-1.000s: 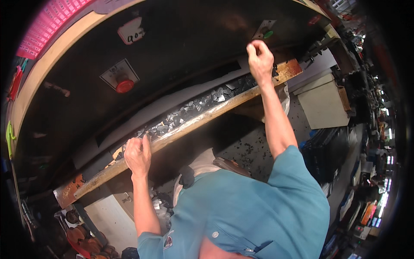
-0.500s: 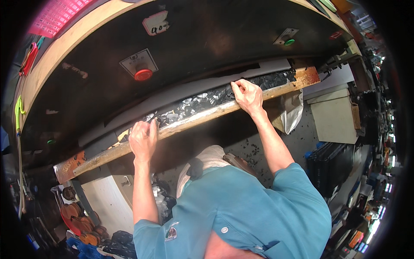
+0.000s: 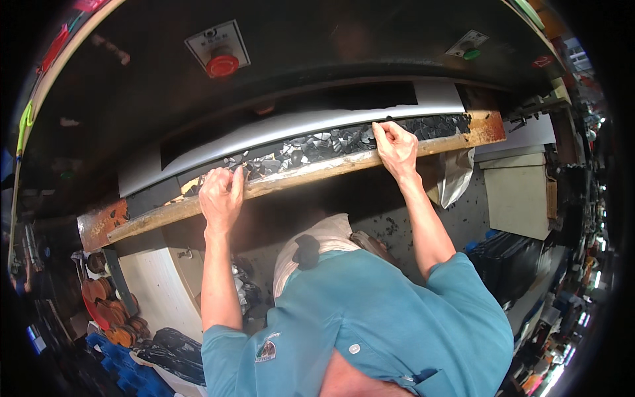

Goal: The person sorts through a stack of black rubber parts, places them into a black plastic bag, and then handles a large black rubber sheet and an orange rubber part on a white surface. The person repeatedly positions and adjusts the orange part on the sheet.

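Note:
Both hands are at the front of a dark machine (image 3: 357, 53), at a trough of black scrap pieces (image 3: 317, 147) edged by a worn wooden rail (image 3: 317, 167). My left hand (image 3: 221, 197) is closed, thumb up, over the left part of the rail. Further right, my right hand (image 3: 398, 151) is closed too, its fingertips over the scraps. Whatever either hand holds, if anything, is hidden or too small to name. Behind the scraps lies a pale, shiny sheet or plate (image 3: 291, 129) with a black sheet (image 3: 357, 99) on it.
On the machine front are a red button (image 3: 222, 64) and a green button (image 3: 471, 54). A white bag (image 3: 456, 175) hangs below the rail near a pale box (image 3: 517, 192). Brown round pieces (image 3: 109, 311) and a blue crate (image 3: 119, 367) stand at lower left. Black bits litter the floor.
The view has shifted, and the machine front sits higher in it. More of the pale sheet and the black sheet shows. Both hands stay closed at the rail.

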### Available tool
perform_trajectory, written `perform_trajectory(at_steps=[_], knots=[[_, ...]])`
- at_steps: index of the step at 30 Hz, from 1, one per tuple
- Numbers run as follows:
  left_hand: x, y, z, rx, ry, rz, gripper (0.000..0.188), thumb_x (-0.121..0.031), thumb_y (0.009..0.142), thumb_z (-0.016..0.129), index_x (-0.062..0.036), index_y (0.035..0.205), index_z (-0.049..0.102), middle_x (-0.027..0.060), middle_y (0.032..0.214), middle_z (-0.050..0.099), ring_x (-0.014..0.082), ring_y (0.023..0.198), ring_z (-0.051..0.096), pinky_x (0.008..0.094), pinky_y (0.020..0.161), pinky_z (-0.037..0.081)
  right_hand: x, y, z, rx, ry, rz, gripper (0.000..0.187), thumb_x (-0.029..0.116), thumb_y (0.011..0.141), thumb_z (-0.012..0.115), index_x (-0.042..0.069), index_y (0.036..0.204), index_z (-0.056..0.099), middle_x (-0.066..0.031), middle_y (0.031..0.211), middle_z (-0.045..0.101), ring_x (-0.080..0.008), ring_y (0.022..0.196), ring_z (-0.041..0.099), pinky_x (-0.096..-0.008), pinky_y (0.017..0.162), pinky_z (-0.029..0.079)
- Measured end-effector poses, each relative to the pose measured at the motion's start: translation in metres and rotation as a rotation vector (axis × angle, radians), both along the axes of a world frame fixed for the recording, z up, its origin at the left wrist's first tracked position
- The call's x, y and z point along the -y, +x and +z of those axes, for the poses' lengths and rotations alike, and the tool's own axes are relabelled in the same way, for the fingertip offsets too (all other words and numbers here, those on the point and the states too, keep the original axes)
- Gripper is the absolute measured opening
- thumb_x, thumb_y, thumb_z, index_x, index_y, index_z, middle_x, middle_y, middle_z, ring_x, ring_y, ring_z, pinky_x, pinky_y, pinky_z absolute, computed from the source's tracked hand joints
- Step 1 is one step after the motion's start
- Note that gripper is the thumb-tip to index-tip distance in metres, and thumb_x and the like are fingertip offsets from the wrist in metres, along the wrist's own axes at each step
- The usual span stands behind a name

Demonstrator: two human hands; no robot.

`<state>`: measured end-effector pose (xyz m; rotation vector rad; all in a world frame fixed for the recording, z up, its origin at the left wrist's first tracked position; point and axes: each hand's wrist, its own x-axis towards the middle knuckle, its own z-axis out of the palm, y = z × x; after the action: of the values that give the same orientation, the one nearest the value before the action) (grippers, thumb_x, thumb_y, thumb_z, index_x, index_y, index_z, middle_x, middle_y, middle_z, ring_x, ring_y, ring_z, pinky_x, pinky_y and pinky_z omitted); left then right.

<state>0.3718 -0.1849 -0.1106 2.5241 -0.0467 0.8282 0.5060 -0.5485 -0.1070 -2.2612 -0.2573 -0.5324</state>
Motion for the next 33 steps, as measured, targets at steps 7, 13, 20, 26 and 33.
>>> perform_trajectory(at_steps=[7,13,20,26,33], knots=[[0.007,0.01,0.012,-0.1,-0.061,-0.056,0.029,-0.006,0.085,0.079,-0.0031,0.073,0.053,0.0127,0.071,0.056,0.033,0.067,0.056,0.0435,0.061,0.046,-0.004,-0.001,0.025,-0.388,0.477,-0.192,0.019,0.018,0.102,0.072,0.001,0.094,0.076,0.0098,0.07,0.058,-0.0001,0.063,0.047,-0.0185,0.057,0.036],[0.003,0.039,0.049,-0.419,-0.199,-0.242,0.025,-0.01,0.086,0.079,-0.0029,0.072,0.06,0.0122,0.071,0.06,0.0324,0.066,0.061,0.0422,0.061,0.049,-0.105,0.056,0.056,-0.185,0.152,0.336,0.062,0.024,0.08,0.087,-0.003,0.13,0.065,-0.0176,0.124,0.063,-0.0273,0.11,0.064,-0.0381,0.099,0.052],[-0.017,0.164,0.056,-0.087,-0.103,-0.142,0.033,-0.005,0.094,0.069,0.0028,0.125,0.063,0.0229,0.133,0.064,0.0427,0.13,0.058,0.0498,0.111,0.045,-0.215,0.107,0.053,-0.097,-0.358,0.281,0.098,0.038,0.063,0.091,0.0,0.146,0.053,-0.0437,0.147,0.032,-0.0599,0.128,0.041,-0.0622,0.11,0.04],[-0.02,0.176,0.029,-0.216,0.018,-0.074,0.056,-0.01,0.095,0.071,0.0004,0.146,0.052,0.0213,0.155,0.051,0.0404,0.148,0.043,0.0555,0.124,0.03,-0.199,0.116,0.059,-0.166,-0.239,0.307,0.095,0.039,0.056,0.089,0.004,0.141,0.063,-0.0372,0.152,0.037,-0.0505,0.129,0.045,-0.0548,0.11,0.045],[-0.017,0.177,0.033,-0.245,-0.004,-0.065,0.054,-0.016,0.095,0.074,-0.0007,0.143,0.057,0.0199,0.155,0.052,0.0386,0.149,0.043,0.0547,0.124,0.03,-0.128,0.145,0.087,-0.673,0.556,0.514,0.095,0.019,0.067,0.093,-0.005,0.149,0.052,-0.0191,0.142,0.058,-0.0257,0.129,0.058,-0.0367,0.111,0.044]])
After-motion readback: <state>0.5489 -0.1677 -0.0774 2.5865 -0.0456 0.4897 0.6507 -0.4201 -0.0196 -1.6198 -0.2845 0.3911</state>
